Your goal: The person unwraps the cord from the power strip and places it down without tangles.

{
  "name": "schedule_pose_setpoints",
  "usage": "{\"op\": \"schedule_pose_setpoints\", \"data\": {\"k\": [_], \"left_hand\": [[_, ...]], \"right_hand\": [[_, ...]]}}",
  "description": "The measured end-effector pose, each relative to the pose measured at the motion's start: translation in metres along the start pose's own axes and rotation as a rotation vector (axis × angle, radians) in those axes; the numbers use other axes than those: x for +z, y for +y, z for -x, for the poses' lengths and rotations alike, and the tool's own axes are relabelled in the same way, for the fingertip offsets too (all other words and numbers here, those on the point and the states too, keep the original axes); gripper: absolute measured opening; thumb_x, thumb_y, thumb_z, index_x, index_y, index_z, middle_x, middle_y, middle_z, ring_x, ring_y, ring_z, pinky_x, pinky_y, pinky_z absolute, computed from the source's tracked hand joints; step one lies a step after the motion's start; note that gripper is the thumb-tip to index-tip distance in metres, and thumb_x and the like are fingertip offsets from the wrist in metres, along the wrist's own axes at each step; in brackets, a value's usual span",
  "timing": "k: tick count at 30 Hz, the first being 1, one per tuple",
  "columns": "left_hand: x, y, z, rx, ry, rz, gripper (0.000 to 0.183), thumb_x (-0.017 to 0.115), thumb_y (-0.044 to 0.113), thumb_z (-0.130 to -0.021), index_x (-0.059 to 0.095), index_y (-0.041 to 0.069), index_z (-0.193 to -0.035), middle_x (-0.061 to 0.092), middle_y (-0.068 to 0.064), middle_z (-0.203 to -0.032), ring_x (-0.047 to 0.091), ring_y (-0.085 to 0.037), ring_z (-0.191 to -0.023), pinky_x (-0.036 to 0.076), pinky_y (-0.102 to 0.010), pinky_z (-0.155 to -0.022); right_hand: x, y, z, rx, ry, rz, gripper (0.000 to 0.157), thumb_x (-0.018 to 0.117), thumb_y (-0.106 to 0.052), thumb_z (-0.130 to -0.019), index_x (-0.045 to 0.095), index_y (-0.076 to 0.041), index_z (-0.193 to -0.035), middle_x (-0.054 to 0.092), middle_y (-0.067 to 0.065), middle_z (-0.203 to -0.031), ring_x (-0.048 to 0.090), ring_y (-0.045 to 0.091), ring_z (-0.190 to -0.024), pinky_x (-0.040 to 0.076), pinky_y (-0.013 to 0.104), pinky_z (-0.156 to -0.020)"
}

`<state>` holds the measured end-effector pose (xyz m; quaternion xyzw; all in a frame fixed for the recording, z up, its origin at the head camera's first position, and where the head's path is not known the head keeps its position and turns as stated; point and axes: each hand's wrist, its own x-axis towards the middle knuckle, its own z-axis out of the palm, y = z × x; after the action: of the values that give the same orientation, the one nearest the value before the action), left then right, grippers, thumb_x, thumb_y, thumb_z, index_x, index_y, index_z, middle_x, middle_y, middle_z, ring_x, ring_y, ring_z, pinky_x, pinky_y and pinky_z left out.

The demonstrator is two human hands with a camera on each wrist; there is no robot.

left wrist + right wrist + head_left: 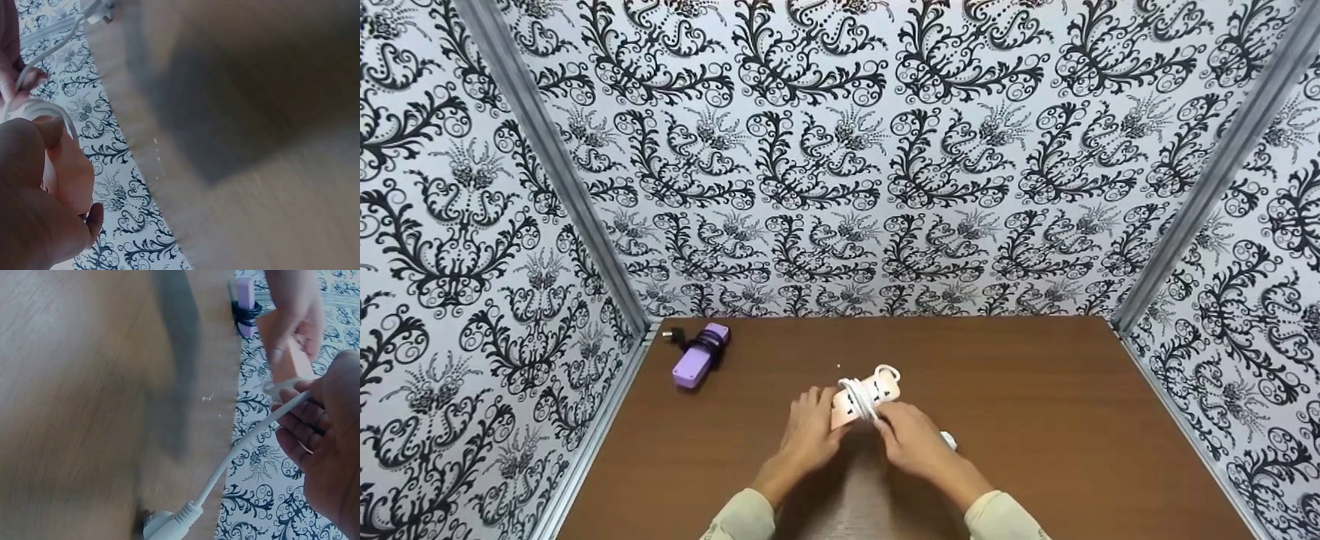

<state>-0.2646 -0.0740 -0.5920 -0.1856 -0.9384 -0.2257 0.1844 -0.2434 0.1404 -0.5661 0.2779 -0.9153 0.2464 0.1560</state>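
While bracing the peach power strip (877, 388), left hand (810, 427): clamped round its lower end, thumb and fingers on opposite sides.
Right hand (915, 439): pinching white cord (236, 450) near the windings; close to left hand.
Strip position: between both hands, around mid-table; looks lifted, contact with tabletop hard to tell.
Strip handling: probably light, rigid, hard-shelled, a bit slippery; not very fragile. Best held by bare ends, clear of the windings.
Cord handling: bendy but springy, likely to loosen if released. Best pinched close to the strip.
White plug (169, 527): on cord's far end, moulded, ribbed neck; possibly enough weight to tug.
Shapes: flat block, dark socket holes, cord wrapped round the middle, loop (888, 370) standing out at upper end.
Purple strip (690, 367): far left corner, boxy, wrapped in black cord (707, 341).
Table (997, 375): brown, wood-grained, smooth-looking.
Walls (825, 150): white, black scrollwork, grey corner strips (1192, 195).
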Motion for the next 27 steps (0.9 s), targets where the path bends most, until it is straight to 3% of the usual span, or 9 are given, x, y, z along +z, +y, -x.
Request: {"op": "schedule_pose_setpoints", "data": {"k": [7, 12, 19, 27], "left_hand": [[-0.002, -0.011, 0.005, 0.017, -0.035, 0.025, 0.053, 0.083, 0.019, -0.086, 0.061, 0.005, -0.131, 0.063, -0.012, -0.114, 0.060, -0.033, -0.106, 0.046, -0.051, -0.092], [-0.003, -0.020, 0.006, -0.045, -0.043, 0.073, 0.051, 0.083, 0.019, -0.087, 0.061, 0.005, -0.131, 0.064, -0.013, -0.115, 0.059, -0.034, -0.109, 0.045, -0.052, -0.093], [-0.001, -0.030, 0.010, -0.049, -0.040, 0.081, 0.050, 0.083, 0.019, -0.086, 0.061, 0.004, -0.128, 0.063, -0.015, -0.115, 0.059, -0.037, -0.109, 0.044, -0.054, -0.093], [0.003, -0.041, 0.011, -0.133, -0.020, 0.140, 0.052, 0.083, 0.024, -0.088, 0.060, 0.001, -0.129, 0.063, -0.015, -0.114, 0.060, -0.035, -0.109, 0.045, -0.053, -0.093]], "right_hand": [[0.002, 0.006, -0.005, 0.070, 0.144, 0.050, 0.012, 0.067, -0.009, -0.099, 0.061, -0.010, -0.089, 0.062, 0.003, -0.078, 0.060, 0.020, -0.072, 0.050, 0.040, -0.068], [0.003, 0.019, -0.005, 0.138, 0.220, 0.048, 0.007, 0.066, -0.008, -0.099, 0.065, -0.008, -0.092, 0.066, 0.006, -0.082, 0.065, 0.024, -0.077, 0.054, 0.044, -0.073], [0.005, 0.039, 0.003, 0.226, 0.091, 0.086, 0.005, 0.066, -0.008, -0.101, 0.066, -0.008, -0.096, 0.068, 0.006, -0.085, 0.068, 0.027, -0.083, 0.055, 0.047, -0.076], [0.010, 0.064, 0.026, 0.288, -0.004, 0.097, 0.011, 0.066, -0.012, -0.103, 0.069, -0.005, -0.096, 0.072, 0.009, -0.089, 0.071, 0.031, -0.087, 0.057, 0.050, -0.082]]}}
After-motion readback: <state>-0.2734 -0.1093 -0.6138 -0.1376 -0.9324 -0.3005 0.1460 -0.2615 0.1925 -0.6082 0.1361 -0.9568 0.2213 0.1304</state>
